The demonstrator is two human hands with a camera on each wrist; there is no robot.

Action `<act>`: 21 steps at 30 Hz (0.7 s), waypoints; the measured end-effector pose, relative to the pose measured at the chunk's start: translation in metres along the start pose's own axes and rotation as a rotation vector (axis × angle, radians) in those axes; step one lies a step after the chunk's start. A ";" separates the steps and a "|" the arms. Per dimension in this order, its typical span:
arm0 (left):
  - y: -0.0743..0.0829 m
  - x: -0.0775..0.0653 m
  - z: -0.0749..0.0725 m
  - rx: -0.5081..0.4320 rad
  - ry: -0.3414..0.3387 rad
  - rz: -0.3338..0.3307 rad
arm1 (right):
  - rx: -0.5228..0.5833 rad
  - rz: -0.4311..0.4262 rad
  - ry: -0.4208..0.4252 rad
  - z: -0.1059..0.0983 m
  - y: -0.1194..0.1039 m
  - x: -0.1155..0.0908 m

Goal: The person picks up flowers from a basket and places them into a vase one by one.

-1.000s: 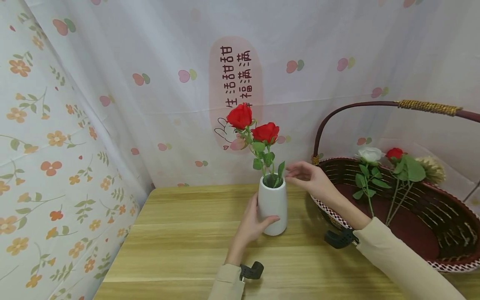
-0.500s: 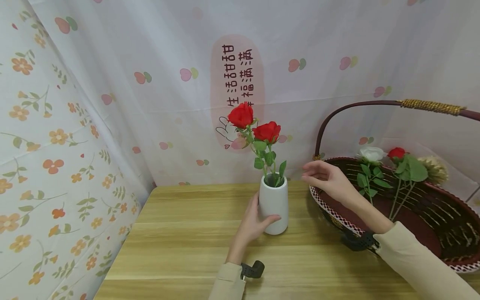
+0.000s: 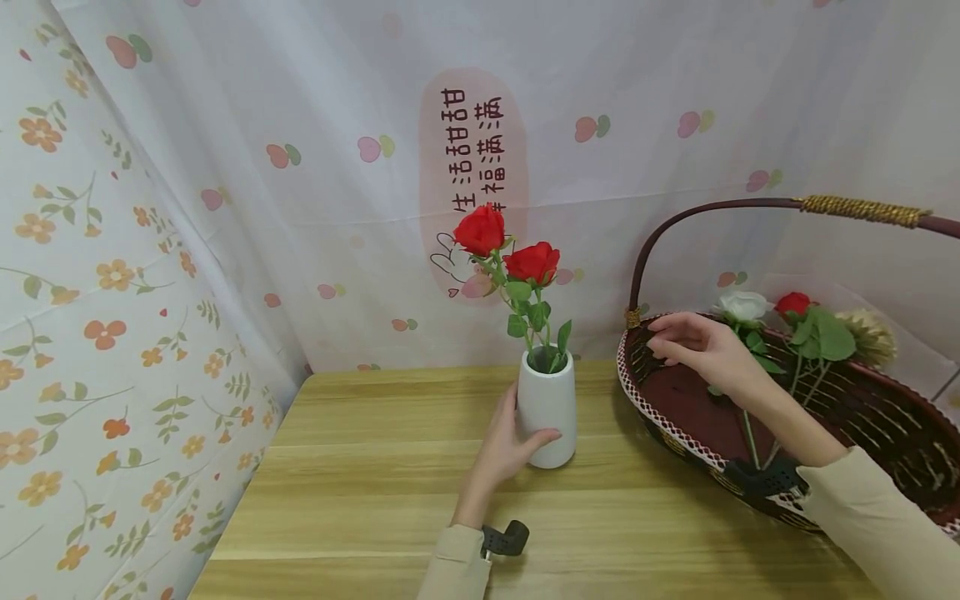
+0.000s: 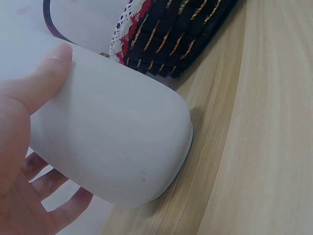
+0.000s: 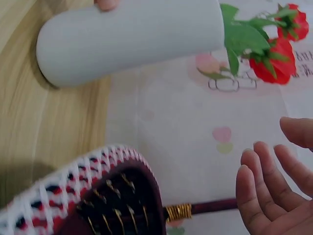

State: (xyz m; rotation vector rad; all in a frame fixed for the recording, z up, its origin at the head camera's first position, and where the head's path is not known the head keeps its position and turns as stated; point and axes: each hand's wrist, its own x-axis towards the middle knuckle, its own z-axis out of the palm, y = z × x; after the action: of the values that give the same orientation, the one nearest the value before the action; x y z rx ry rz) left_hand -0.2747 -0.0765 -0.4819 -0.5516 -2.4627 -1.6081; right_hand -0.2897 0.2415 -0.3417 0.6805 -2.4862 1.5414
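Note:
A white vase [image 3: 547, 412] stands upright on the wooden table, with two red roses [image 3: 532, 263] leaning out of its mouth. My left hand [image 3: 506, 446] grips the vase from the left side; in the left wrist view its thumb [image 4: 49, 73] lies across the white wall and the other fingers curve round the far side. Over the left part of the wicker basket [image 3: 675, 437] hovers my right hand [image 3: 708, 350], fingers loosely bent with nothing between them. Just beyond it, a white rose [image 3: 742, 306] and a red rose [image 3: 793, 305] lean on the basket's back rim.
A dried-looking beige flower [image 3: 873, 337] rests at the basket's back rim, beside the red rose. The tall basket handle [image 3: 750, 204] arches above the right side. Behind the table [image 3: 360, 483] hangs a printed curtain [image 3: 337, 100], and a floral one [image 3: 112, 333] borders the left.
My right hand has moved right, away from the vase's mouth, and is now above the basket. The left hand and the vase have stayed in place.

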 end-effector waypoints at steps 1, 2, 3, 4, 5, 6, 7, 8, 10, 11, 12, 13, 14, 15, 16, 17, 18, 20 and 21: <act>0.000 0.000 0.000 0.001 -0.001 -0.002 | -0.009 0.008 0.003 -0.003 0.001 0.000; 0.000 0.000 0.000 0.001 0.000 -0.002 | -0.020 0.016 0.006 -0.007 0.002 -0.001; 0.000 0.000 0.000 0.002 0.000 -0.001 | -0.029 0.025 0.009 -0.010 0.004 -0.001; 0.000 0.001 0.000 0.002 0.000 0.000 | -0.039 0.035 0.012 -0.014 0.005 -0.002; 0.000 0.001 0.000 0.001 -0.001 0.000 | -0.050 0.042 0.016 -0.018 0.007 -0.003; 0.000 0.001 0.000 0.000 -0.002 0.000 | -0.060 0.051 0.021 -0.021 0.008 -0.004; 0.000 0.000 0.000 -0.001 -0.002 0.001 | -0.070 0.056 0.025 -0.025 0.010 -0.005; 0.000 0.000 0.000 -0.002 -0.001 0.002 | -0.082 0.061 0.030 -0.028 0.012 -0.005; 0.000 0.000 0.000 -0.001 0.000 0.002 | -0.113 0.070 0.042 -0.035 0.014 -0.007; 0.000 0.000 0.000 0.001 0.001 0.001 | -0.124 0.081 0.051 -0.037 0.015 -0.008; 0.000 0.000 0.000 0.004 0.002 0.001 | -0.133 0.094 0.059 -0.040 0.016 -0.008; 0.000 0.000 0.000 0.005 0.002 -0.001 | -0.140 0.104 0.065 -0.042 0.018 -0.009; 0.000 0.000 0.000 0.007 0.002 -0.001 | -0.149 0.116 0.072 -0.045 0.019 -0.009; 0.000 0.000 0.000 0.008 0.003 -0.002 | -0.157 0.125 0.077 -0.047 0.020 -0.010; 0.000 0.000 0.000 0.009 0.002 -0.002 | -0.164 0.130 0.078 -0.049 0.022 -0.010; 0.000 0.000 0.000 0.008 0.002 -0.002 | -0.160 0.137 0.084 -0.051 0.024 -0.010; 0.000 0.000 0.000 0.006 0.002 -0.002 | -0.164 0.133 0.082 -0.053 0.026 -0.011; 0.000 0.000 0.000 0.004 0.003 -0.002 | -0.174 0.126 0.087 -0.058 0.030 -0.011; 0.000 0.000 -0.001 0.004 0.004 -0.001 | -0.177 0.120 0.088 -0.060 0.032 -0.011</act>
State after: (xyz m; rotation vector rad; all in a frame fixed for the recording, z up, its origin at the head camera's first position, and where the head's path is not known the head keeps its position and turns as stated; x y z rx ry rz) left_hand -0.2750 -0.0770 -0.4819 -0.5463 -2.4635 -1.6024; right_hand -0.3007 0.3096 -0.3436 0.4347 -2.5979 1.3334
